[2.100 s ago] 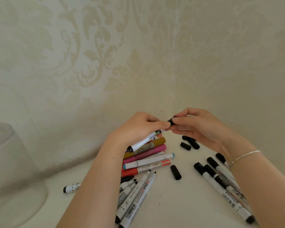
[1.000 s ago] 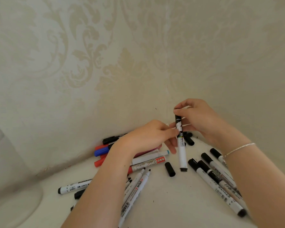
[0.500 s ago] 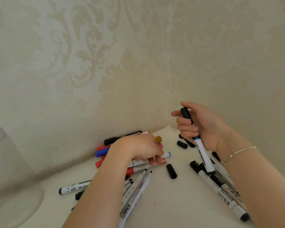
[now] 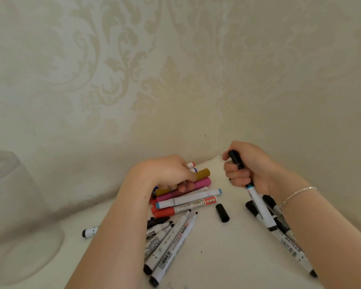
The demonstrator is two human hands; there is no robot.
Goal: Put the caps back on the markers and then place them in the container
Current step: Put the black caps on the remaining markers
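Observation:
My right hand grips a white marker with its black cap on, held tilted with the cap end up, above the row of capped black-and-white markers on the right. My left hand rests on the pile of coloured markers, fingers curled onto the gold marker and the pink marker; the thumb is hidden, so a grip is unclear. Several uncapped white markers lie in front. One loose black cap lies between my hands. The translucent container stands far left.
Patterned walls meet in a corner just behind the markers. A red whiteboard marker and a blue-ended one lie in the pile. A lone white marker lies left of my forearm, toward the container.
The cap went onto the white marker and my right hand took it over, tilting it down to the right. My left hand let go and dropped onto the coloured pile.

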